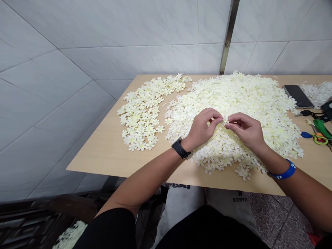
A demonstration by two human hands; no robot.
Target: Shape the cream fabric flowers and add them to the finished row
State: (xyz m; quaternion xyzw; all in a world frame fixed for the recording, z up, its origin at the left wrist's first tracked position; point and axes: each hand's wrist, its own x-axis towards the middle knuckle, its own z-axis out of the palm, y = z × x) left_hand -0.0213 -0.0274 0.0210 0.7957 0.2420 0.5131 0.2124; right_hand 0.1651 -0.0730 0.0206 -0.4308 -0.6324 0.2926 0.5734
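Over a large heap of white artificial flowers [241, 93], my two hands meet fingertip to fingertip. Thumb and fingers of my left hand [204, 126] are pinched on one side of a small white artificial flower [225, 120]. From the other side my right hand [246, 129] pinches the same flower; the fingers partly cover it. A smaller curved pile of white flowers with yellowish centres [141, 121] lies to the left. A black watch [181, 148] is on my left wrist and a blue wristband [284, 171] on my right.
Right of the heap lie a dark phone [298, 97], a bunch of keys [307, 113], small coloured tools [321, 129] and another white pile [320, 93]. The wooden table [103, 152] stands against a tiled wall [155, 24]. More flowers [70, 235] sit low at left.
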